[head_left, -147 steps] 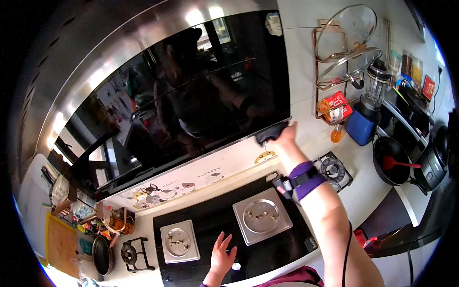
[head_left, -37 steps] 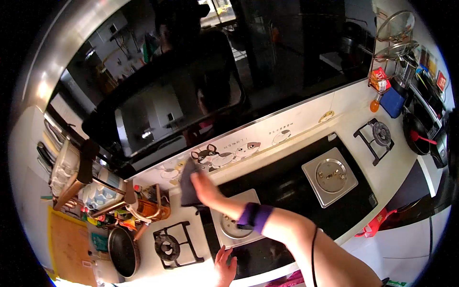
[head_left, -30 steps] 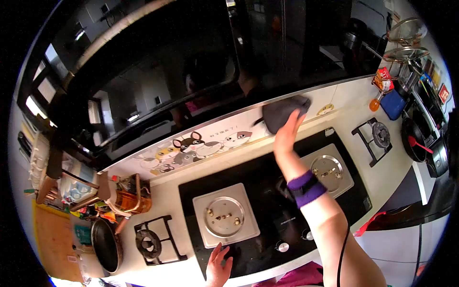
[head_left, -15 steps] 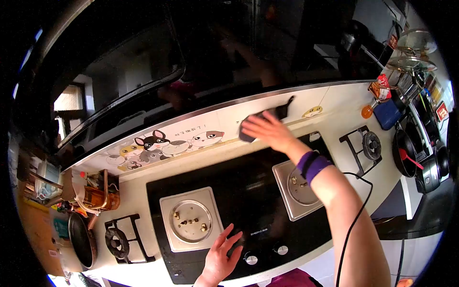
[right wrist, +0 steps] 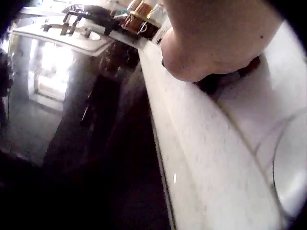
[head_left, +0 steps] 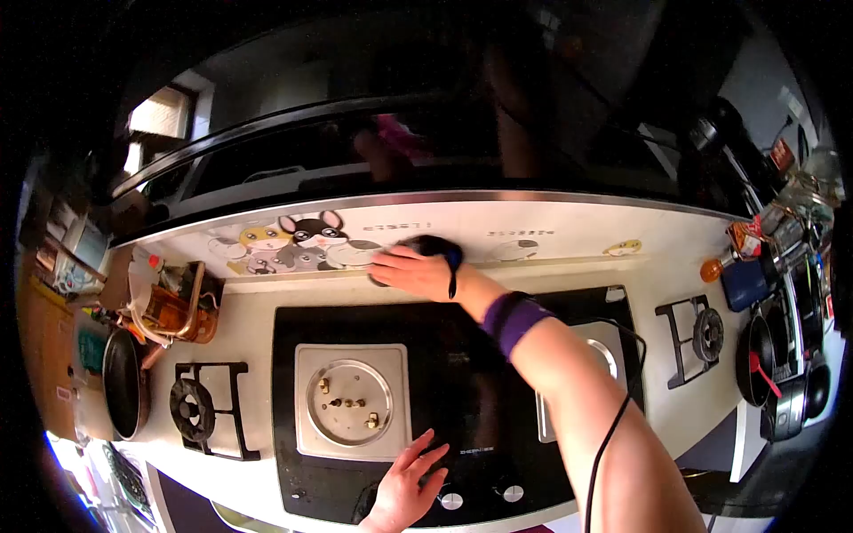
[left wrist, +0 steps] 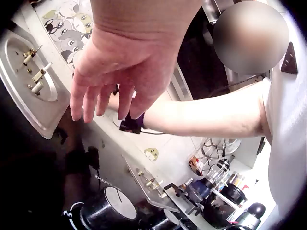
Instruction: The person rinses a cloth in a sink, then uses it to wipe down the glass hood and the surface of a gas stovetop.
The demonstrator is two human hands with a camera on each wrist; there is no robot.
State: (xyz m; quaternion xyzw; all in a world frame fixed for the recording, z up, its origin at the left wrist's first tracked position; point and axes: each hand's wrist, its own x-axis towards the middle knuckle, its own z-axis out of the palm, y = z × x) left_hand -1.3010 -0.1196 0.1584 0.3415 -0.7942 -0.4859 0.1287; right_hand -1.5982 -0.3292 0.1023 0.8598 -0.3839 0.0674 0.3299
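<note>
My right hand [head_left: 416,274] presses a dark grey cloth [head_left: 434,244] against the white wall tiles [head_left: 569,238] behind the cooktop, beside the printed cartoon animals. Its fingers lie extended over the cloth, and a dark loop hangs by the wrist. In the right wrist view, a dark part of the cloth [right wrist: 208,85] shows under the hand. My left hand [head_left: 407,487] holds nothing, with fingers relaxed, over the front of the black glass cooktop [head_left: 462,382]. Near it is the left steel burner plate [head_left: 306,440], with bare brass fittings. My right forearm partly hides the right burner plate [head_left: 604,342].
Pan supports stand on the counter at left [head_left: 238,409] and right [head_left: 675,342]. A frying pan [head_left: 124,382] and a bottle rack [head_left: 191,302] are at far left. A wok with a red spatula [head_left: 762,373] is at far right. The black range hood [head_left: 426,169] overhangs the wall.
My right hand wiped with the cloth from the hood's lower right edge to the left, back right, then left again along the tiles. The left hand stays near the cooktop's front.
</note>
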